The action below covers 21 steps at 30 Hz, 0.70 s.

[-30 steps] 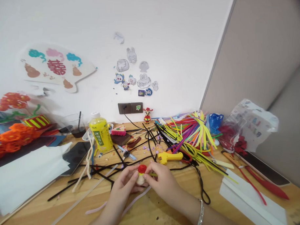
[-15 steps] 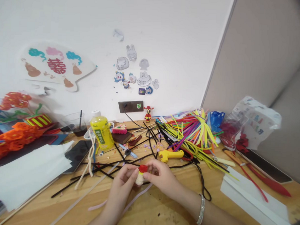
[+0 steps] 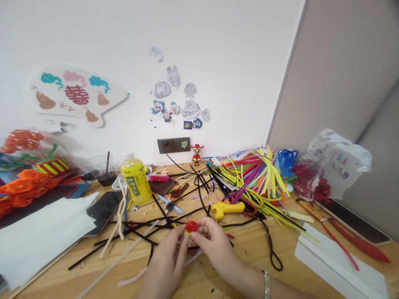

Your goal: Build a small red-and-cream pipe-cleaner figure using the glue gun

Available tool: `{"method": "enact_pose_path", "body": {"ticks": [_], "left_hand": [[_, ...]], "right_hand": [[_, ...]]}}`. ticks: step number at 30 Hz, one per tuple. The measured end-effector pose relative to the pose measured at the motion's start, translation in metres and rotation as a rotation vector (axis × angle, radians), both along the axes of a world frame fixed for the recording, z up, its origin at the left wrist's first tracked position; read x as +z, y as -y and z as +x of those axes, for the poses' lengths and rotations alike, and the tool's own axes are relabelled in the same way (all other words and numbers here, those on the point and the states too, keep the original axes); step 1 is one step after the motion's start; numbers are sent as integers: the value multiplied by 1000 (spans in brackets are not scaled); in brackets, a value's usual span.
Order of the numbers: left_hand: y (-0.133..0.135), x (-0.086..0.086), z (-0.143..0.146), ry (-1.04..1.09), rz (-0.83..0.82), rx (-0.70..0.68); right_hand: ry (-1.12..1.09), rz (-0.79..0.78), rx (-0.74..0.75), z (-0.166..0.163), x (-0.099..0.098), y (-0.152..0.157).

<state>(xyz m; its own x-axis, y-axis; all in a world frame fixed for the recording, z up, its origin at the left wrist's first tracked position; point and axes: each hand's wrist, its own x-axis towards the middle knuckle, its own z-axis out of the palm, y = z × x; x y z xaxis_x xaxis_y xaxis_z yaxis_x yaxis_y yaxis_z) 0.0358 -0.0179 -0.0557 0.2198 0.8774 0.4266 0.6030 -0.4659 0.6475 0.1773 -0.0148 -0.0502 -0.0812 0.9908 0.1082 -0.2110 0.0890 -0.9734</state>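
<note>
Between my two hands is a small pipe-cleaner figure [image 3: 192, 227] with a rounded red top and a yellow band under it; its lower part is hidden by my fingers. My left hand [image 3: 171, 257] is closed round its lower left side. My right hand [image 3: 212, 243], on the arm with a sparkling bracelet [image 3: 266, 288], pinches it from the right with thumb and fingers. Beneath the hands a pale pink pipe cleaner [image 3: 132, 279] lies on the wooden table. Black pipe cleaners [image 3: 141, 231] criss-cross just beyond.
A yellow hot glue gun [image 3: 228, 208] lies beyond my right hand, before a heap of coloured pipe cleaners [image 3: 251, 173]. A yellow bottle [image 3: 135, 180] and a cup of dark drink [image 3: 105, 174] stand at left. White paper [image 3: 339, 267] lies at right, a red-hatted figurine [image 3: 196, 153] by the wall.
The figure has turned: its pale ribbed lower part showed before and is now covered, with the red top facing me. My left hand has moved slightly right and wrapped further round it.
</note>
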Motion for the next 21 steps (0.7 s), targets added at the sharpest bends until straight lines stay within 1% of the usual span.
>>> {"method": "enact_pose_path", "body": {"ticks": [2,4,6,9,13,17,21], "left_hand": [[1,-5,0,-68,27,0],[1,-8,1,-82,39,-1],[0,-8,3,-39,11,0],[-3,-2,6,66,-60,-8],[-6,6,8,250,-158,-74],[-7,13,11,529,-388,-135],[-6,14,13,759,-556,-202]], "right_hand": [[-27,4,-22,0,-2,-1],[-39,2,-25,0,-4,-2],[-39,-4,-21,0,-3,-1],[9,-1,-12,1,2,0],[148,59,40,8,9,1],[233,135,128,19,11,-2],[325,203,146,26,15,-5]]}}
